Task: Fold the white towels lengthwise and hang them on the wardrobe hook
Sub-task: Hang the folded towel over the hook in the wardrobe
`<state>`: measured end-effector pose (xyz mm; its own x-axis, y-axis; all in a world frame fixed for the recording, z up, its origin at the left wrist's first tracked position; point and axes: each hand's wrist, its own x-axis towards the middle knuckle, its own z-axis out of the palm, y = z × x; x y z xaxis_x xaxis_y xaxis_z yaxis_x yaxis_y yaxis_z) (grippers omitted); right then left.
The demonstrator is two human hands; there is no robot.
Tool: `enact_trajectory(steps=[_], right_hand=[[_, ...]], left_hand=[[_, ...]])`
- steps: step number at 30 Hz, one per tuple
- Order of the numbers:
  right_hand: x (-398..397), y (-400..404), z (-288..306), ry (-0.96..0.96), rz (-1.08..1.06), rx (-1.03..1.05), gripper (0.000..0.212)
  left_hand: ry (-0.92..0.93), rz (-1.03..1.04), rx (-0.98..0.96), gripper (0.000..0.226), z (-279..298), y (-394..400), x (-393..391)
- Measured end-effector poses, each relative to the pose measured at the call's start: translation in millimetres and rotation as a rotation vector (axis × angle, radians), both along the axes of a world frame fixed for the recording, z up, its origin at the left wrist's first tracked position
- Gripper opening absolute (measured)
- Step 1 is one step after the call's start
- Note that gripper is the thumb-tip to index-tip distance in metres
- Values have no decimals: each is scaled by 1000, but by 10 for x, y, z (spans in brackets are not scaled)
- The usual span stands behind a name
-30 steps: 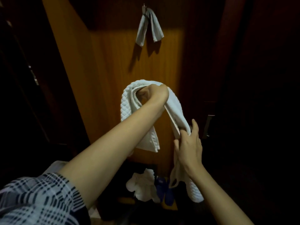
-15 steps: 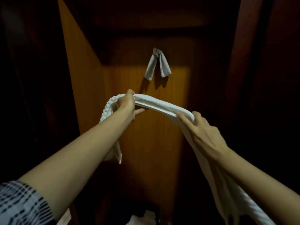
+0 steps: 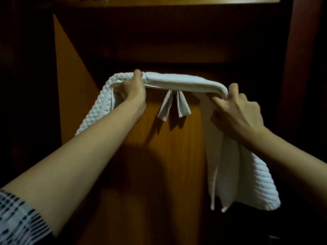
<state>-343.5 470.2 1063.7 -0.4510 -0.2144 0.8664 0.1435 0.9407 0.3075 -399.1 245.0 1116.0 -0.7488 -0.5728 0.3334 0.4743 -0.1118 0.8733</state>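
We hold a folded white towel [image 3: 184, 82] stretched level between our hands, raised in front of the wardrobe's wooden back panel [image 3: 141, 174]. Our left hand [image 3: 130, 90] grips one end, fingers curled round it, and our right hand [image 3: 237, 110] clasps the other. Both loose ends hang down past our wrists. A smaller grey cloth [image 3: 174, 106] hangs behind the towel, its top hidden.
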Motion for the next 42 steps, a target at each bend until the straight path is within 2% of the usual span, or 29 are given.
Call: enact_trajectory(steps=[3, 8, 12, 15, 21, 25, 28, 32, 34, 35, 37, 39, 40, 42], right_hand=[[-225, -7, 329, 56, -49, -37, 65], [-653, -16, 748, 99, 18, 17, 60], [-1021, -25, 892, 24, -45, 106, 54], [-1329, -52, 921, -8, -118, 141, 58], [-2011, 14, 864, -45, -176, 170, 71], [-2410, 108, 815, -87, -223, 200, 78], [-2632, 169, 644, -93, -222, 187, 69], [-2780, 217, 184, -137, -134, 108, 60], [-2782, 213, -28, -134, -66, 72, 62], [-2785, 196, -124, -123, -12, 53, 69], [-2785, 129, -291, -88, 124, -20, 89], [-2794, 38, -437, -58, 239, -189, 103], [-2817, -1, -527, -48, 269, -288, 108], [-2862, -70, -754, -21, 326, -501, 116]], left_hand=[[45, 23, 8, 61, 365, -13, -205], [143, -103, 163, 47, 659, -56, -619], [105, -164, 160, 40, 633, -142, -1009], [113, -252, 210, 13, 566, -158, -1317], [76, -406, 247, 7, 428, -151, -1979], [-9, -496, 168, 19, 274, -110, -2432], [-94, -573, 68, 31, 103, -96, -2567], [-257, -642, -219, 69, -217, -114, -2499], [-308, -513, -457, 67, -410, -94, -2443], [-321, -395, -619, 57, -518, -77, -2413], [-265, -26, -1019, 31, -726, -68, -2391], [-21, 399, -1319, 17, -910, -88, -2385], [156, 513, -1387, 15, -989, -100, -2379], [383, 630, -1395, 43, -1161, -99, -2438]])
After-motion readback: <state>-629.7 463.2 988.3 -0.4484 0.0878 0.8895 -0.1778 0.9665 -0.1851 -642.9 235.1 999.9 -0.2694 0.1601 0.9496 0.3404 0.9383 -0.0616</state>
